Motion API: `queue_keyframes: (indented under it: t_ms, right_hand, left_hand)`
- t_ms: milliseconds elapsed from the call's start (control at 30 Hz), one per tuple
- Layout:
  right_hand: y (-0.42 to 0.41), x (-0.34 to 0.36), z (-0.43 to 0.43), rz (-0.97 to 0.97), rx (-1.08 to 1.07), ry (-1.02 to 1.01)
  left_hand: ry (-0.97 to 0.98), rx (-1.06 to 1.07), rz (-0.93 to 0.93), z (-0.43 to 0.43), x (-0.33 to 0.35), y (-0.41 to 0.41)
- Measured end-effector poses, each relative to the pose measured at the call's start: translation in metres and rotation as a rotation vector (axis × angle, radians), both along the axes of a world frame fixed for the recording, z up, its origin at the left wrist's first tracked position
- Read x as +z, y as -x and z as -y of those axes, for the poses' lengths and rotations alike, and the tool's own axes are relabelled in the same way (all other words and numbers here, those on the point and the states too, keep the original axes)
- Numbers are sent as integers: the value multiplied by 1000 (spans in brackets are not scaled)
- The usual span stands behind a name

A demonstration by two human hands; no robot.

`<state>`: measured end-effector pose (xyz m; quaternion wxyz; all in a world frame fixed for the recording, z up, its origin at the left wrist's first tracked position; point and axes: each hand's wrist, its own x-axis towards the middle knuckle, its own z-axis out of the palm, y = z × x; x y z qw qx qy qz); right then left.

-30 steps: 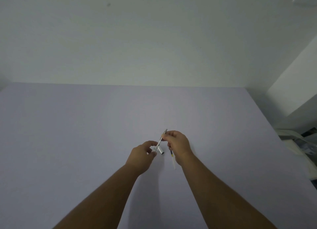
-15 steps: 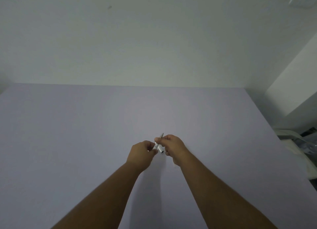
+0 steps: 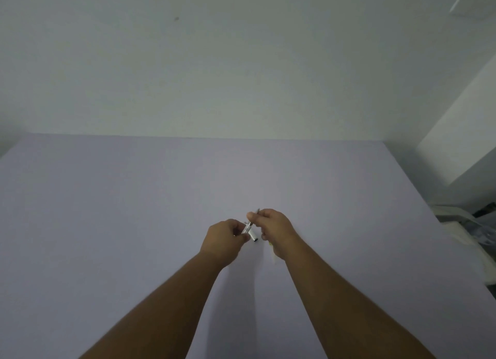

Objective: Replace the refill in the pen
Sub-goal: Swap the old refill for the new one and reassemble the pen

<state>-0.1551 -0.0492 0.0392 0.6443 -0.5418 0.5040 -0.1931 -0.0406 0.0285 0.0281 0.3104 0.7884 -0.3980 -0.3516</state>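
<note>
step: pen parts being joined or parted, cannot tell | left hand (image 3: 224,237) fingers pinch silver barrel (image 3: 250,231), centre frame | right hand (image 3: 273,229) fingers closed on thin tip piece (image 3: 257,211) | next: keep parts aligned

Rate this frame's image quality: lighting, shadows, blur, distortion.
Head view: dim, flat light; both forearms cast soft shadows on the lilac table. The pen between the left hand and right hand is tiny and slightly soft, with a small glint on its metal. Wide-angle bending shows at the table's edges.
</note>
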Motion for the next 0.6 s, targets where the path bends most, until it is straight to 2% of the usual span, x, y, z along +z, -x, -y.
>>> queue_keyframes:
  t_ms: [100,200,267,400,533,600]
  right_hand:
    - [-1,-5,3,-123,12,41]
    - [-1,-5,5,25,14,-65]
    - [-1,-5,5,42,28,-58]
    - [-2,-7,9,-175,40,11]
    - [2,-6,14,28,44,-74]
    - [2,-7,16,-16,57,-46]
  left_hand:
    - [-5,-12,8,0,0,1]
    - [-8,5,8,0,0,-3]
    - [-18,-9,16,1,0,-4]
    - [-37,-54,45,3,1,-1]
    - [-51,-39,36,6,3,-6]
    - [-57,-51,33,7,3,-6]
